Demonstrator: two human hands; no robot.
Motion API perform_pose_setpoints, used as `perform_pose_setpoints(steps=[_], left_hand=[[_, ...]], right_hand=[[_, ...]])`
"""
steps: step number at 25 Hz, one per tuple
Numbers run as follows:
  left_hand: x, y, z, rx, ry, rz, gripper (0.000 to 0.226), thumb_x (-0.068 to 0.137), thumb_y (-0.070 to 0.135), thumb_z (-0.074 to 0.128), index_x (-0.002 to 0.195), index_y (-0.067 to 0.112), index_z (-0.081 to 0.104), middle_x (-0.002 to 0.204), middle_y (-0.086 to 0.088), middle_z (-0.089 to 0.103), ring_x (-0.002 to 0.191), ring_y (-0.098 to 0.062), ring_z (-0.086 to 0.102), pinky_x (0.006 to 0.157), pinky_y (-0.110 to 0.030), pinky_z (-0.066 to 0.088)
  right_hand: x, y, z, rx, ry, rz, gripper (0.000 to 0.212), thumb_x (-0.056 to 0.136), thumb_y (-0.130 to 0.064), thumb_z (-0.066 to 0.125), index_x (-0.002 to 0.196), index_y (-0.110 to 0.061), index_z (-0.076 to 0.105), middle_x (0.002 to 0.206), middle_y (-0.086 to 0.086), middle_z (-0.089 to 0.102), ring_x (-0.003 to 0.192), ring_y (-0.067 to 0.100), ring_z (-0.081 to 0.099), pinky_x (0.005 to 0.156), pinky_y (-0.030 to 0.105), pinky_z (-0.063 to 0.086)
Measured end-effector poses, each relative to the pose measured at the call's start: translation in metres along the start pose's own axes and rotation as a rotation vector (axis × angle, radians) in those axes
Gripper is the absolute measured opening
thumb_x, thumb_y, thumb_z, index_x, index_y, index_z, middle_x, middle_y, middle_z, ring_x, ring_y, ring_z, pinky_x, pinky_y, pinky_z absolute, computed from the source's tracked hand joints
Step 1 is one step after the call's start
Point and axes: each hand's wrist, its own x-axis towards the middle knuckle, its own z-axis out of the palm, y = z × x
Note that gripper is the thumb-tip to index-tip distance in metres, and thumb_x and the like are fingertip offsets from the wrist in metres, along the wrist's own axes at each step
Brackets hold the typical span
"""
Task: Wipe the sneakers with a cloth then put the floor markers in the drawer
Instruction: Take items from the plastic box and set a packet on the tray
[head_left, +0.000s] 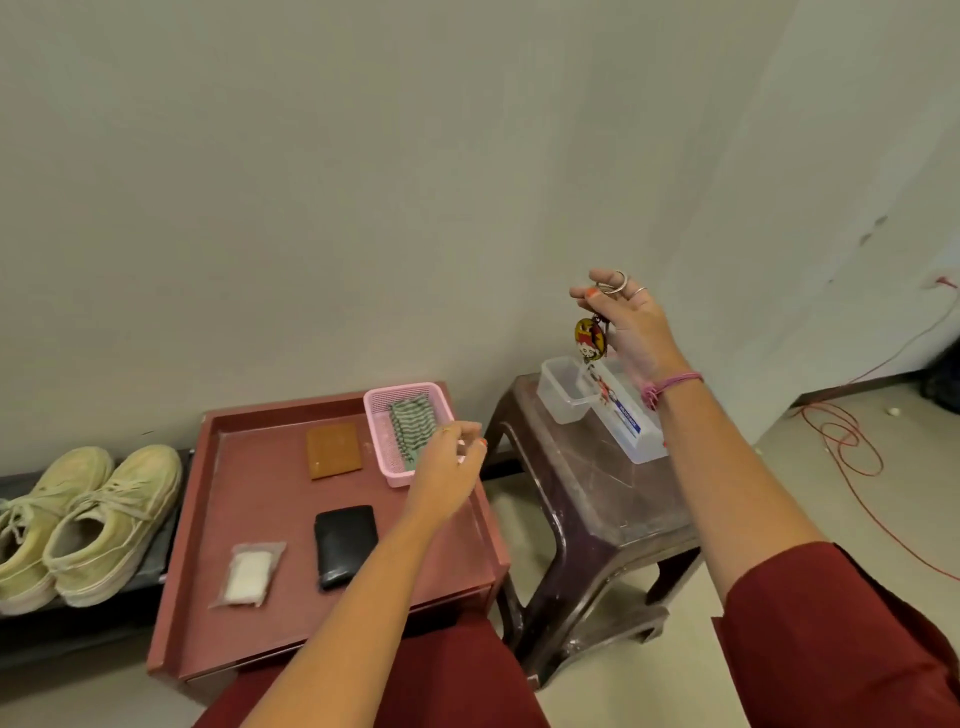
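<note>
A pair of pale yellow sneakers (78, 525) sits on a dark low shelf at the left. A green-and-white striped cloth (410, 426) lies folded in a pink basket (382, 449) on the red tray table (249, 499). My left hand (449, 467) hovers over the basket's near right corner with loosely curled fingers, holding nothing I can see. My right hand (631, 322) is raised above a clear plastic box (563, 400) and pinches the ring of a keychain (591, 338) with a round cartoon charm that dangles below.
The tray table also carries a brown leather card case (334, 450), a black wallet (345, 545) and a small clear bag of white material (248, 574). A dark plastic stool (587, 499) holds the clear box and its lid (626, 421). Red cable (852, 447) loops across the floor at right.
</note>
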Motion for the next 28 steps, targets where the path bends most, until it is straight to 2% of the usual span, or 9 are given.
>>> perform_pose_setpoints(steps=[4, 8, 11, 13, 17, 19, 21, 24, 28], left_hand=[[0.033, 0.007, 0.050, 0.192, -0.142, 0.050, 0.042, 0.098, 0.025, 0.051, 0.138, 0.012, 0.046, 0.139, -0.003, 0.045, 0.122, -0.013, 0.048, 0.098, -0.017, 0.031], [0.071, 0.006, 0.085, 0.338, -0.232, 0.058, 0.053, 0.098, 0.025, 0.050, 0.146, 0.011, 0.034, 0.150, -0.007, 0.030, 0.135, -0.020, 0.038, 0.113, -0.030, 0.029], [0.101, 0.002, 0.107, 0.384, -0.261, 0.042, 0.058, 0.097, 0.027, 0.049, 0.150, 0.015, 0.029, 0.157, -0.007, 0.019, 0.136, -0.026, 0.038, 0.113, -0.040, 0.032], [0.118, -0.001, 0.119, 0.404, -0.268, 0.043, 0.061, 0.097, 0.029, 0.050, 0.152, 0.017, 0.026, 0.160, -0.008, 0.013, 0.141, -0.027, 0.030, 0.115, -0.041, 0.030], [0.146, -0.009, 0.139, 0.455, -0.268, 0.066, 0.065, 0.096, 0.038, 0.053, 0.152, 0.026, 0.022, 0.162, -0.008, 0.005, 0.147, -0.027, 0.015, 0.116, -0.043, 0.026], [0.156, -0.015, 0.146, 0.491, -0.268, 0.075, 0.067, 0.094, 0.044, 0.054, 0.151, 0.030, 0.023, 0.162, -0.006, 0.001, 0.147, -0.028, 0.015, 0.115, -0.045, 0.027], [0.165, -0.024, 0.150, 0.519, -0.291, 0.096, 0.068, 0.093, 0.048, 0.054, 0.151, 0.032, 0.023, 0.162, -0.004, 0.001, 0.147, -0.028, 0.017, 0.116, -0.048, 0.028], [0.173, -0.032, 0.152, 0.494, -0.280, 0.132, 0.065, 0.094, 0.047, 0.054, 0.150, 0.030, 0.027, 0.162, -0.002, 0.009, 0.146, -0.025, 0.022, 0.115, -0.050, 0.030], [0.180, -0.034, 0.156, 0.393, -0.237, 0.135, 0.055, 0.093, 0.044, 0.057, 0.143, 0.028, 0.038, 0.159, 0.002, 0.020, 0.143, -0.020, 0.029, 0.111, -0.048, 0.036]], right_hand=[[0.015, 0.011, -0.041, -0.120, 0.054, 0.060, 0.012, 0.095, -0.018, 0.052, 0.106, -0.022, 0.056, 0.107, -0.002, 0.070, 0.091, 0.000, 0.059, 0.068, 0.013, 0.045], [0.038, 0.038, -0.070, -0.201, 0.052, 0.096, 0.014, 0.097, -0.016, 0.047, 0.098, -0.023, 0.060, 0.110, -0.004, 0.069, 0.096, 0.005, 0.058, 0.083, 0.026, 0.045], [0.058, 0.059, -0.083, -0.289, -0.008, 0.084, 0.020, 0.098, -0.015, 0.046, 0.095, -0.024, 0.063, 0.108, -0.004, 0.065, 0.097, 0.009, 0.057, 0.097, 0.037, 0.048], [0.070, 0.071, -0.089, -0.329, -0.044, 0.089, 0.020, 0.098, -0.015, 0.047, 0.095, -0.025, 0.064, 0.100, -0.004, 0.059, 0.096, 0.014, 0.055, 0.097, 0.041, 0.049], [0.091, 0.091, -0.095, -0.448, -0.114, 0.062, 0.019, 0.097, -0.011, 0.049, 0.102, -0.019, 0.065, 0.103, 0.000, 0.062, 0.096, 0.012, 0.057, 0.090, 0.032, 0.050], [0.099, 0.100, -0.093, -0.525, -0.172, 0.066, 0.019, 0.097, -0.008, 0.048, 0.104, -0.014, 0.065, 0.102, -0.003, 0.064, 0.091, 0.004, 0.058, 0.082, 0.019, 0.049], [0.108, 0.111, -0.093, -0.569, -0.247, 0.107, 0.019, 0.097, -0.006, 0.047, 0.105, -0.010, 0.064, 0.101, -0.003, 0.064, 0.091, 0.003, 0.060, 0.082, 0.015, 0.050], [0.116, 0.126, -0.093, -0.633, -0.356, 0.167, 0.020, 0.098, -0.006, 0.046, 0.101, -0.014, 0.064, 0.098, 0.000, 0.064, 0.097, 0.018, 0.061, 0.088, 0.028, 0.053], [0.121, 0.138, -0.092, -0.798, -0.460, 0.178, 0.019, 0.098, -0.011, 0.047, 0.103, -0.015, 0.064, 0.102, 0.001, 0.063, 0.102, 0.020, 0.060, 0.089, 0.029, 0.053]])
